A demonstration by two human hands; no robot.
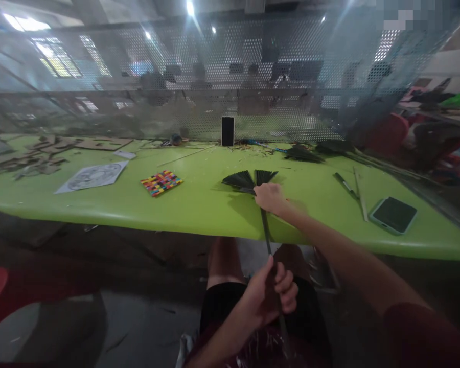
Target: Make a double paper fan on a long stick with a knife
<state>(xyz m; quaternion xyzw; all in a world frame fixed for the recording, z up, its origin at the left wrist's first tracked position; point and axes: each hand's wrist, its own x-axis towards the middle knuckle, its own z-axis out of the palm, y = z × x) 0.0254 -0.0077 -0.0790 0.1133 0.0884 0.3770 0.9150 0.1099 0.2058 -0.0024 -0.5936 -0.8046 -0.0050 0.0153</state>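
A dark, pleated fan-shaped palm leaf (238, 180) is held just over the front half of the green table (199, 209), its two halves spread to either side. My right hand (269, 198) is closed around the base of the leaf, where the stalk begins. From there the long thin stalk (266, 230) runs down past the table edge toward my lap. Below the edge, above my legs, my left hand (268, 291) has its fingers curled around the stalk, which continues beneath it.
A colourful woven square (161, 183) and a printed sheet (94, 176) lie to the left, near cardboard scraps (49, 148). A phone (227, 131) stands against the mesh screen (199, 102). Rightward are dark leaves (302, 153), a dark pen-like tool (346, 185), a stick (360, 194) and another phone (394, 214).
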